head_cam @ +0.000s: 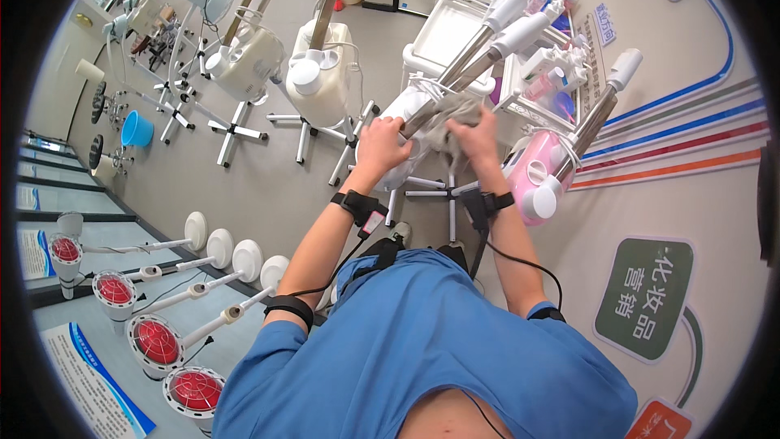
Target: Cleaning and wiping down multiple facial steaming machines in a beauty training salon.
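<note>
In front of me stands a white facial steamer (pixel 399 172) on a wheeled star base, with metal arms rising from its body. My left hand (pixel 382 145) grips the top of the steamer beside a metal arm, thumb spread towards the front. A crumpled grey cloth (pixel 454 119) is bunched in my right hand (pixel 478 139), pressed around the lower part of the arms. A white cable (pixel 426 82) is looped around the arms just above the cloth. The cloth and my fingers hide part of the steamer's top.
A pink steamer (pixel 539 174) stands close on the right, by the wall. Behind are white trolleys (pixel 448 33) with bottles. Cream steamers (pixel 320 88) with splayed wheeled legs stand ahead left. Several red-bulbed infrared lamps (pixel 155 341) line the left, and a blue bucket (pixel 137 128) lies beyond.
</note>
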Demonstrator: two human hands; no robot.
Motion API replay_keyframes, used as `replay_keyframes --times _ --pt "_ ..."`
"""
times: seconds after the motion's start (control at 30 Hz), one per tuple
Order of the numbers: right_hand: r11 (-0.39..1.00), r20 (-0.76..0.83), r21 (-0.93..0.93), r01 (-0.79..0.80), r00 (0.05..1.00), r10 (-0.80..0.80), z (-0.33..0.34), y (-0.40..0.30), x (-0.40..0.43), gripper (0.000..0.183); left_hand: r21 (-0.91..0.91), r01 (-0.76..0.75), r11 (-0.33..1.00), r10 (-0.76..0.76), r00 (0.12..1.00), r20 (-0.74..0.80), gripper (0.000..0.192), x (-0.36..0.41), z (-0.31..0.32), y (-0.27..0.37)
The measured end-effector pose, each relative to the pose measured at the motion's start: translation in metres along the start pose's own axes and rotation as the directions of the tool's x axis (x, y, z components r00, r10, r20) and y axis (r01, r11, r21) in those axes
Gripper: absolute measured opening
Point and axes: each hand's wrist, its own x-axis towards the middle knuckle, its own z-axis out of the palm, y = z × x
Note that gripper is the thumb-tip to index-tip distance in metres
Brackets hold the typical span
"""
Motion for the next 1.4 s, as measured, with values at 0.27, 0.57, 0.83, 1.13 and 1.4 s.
replay_keyframes --times 0.27,0.57,0.83,1.13,1.4 --pt "0.896 -0.270 -0.212 0.390 0.858 -0.437 -0.035 -0.030 0.083 0.049 0.000 -0.049 0.999 0.049 0.995 -0.083 0.034 -0.003 0.004 0.011" --pt "0.652 0.498 -0.386 0.653 0.742 -0.449 0.007 -0.006 0.038 0.061 0.042 -0.029 0.999 0.031 0.998 -0.049 0.032 -0.005 -0.002 0.007" --pt "0.344 0.622 -0.543 0.766 0.642 -0.449 -0.029 -0.007 0.081 0.064 0.018 -0.029 0.999 0.029 1.000 -0.009 0.033 -0.007 -0.005 0.001" --pt "0.317 0.443 -0.685 0.656 0.720 -0.535 -0.034 0.004 0.053 0.073 0.013 -0.055 0.998 0.056 0.998 -0.023 0.033 -0.007 -0.003 0.002" --pt "0.584 0.284 -0.491 0.646 0.753 -0.594 -0.020 0.005 0.008 0.081 0.018 -0.089 0.996 0.089 0.996 -0.030 0.034 -0.010 0.000 0.005"
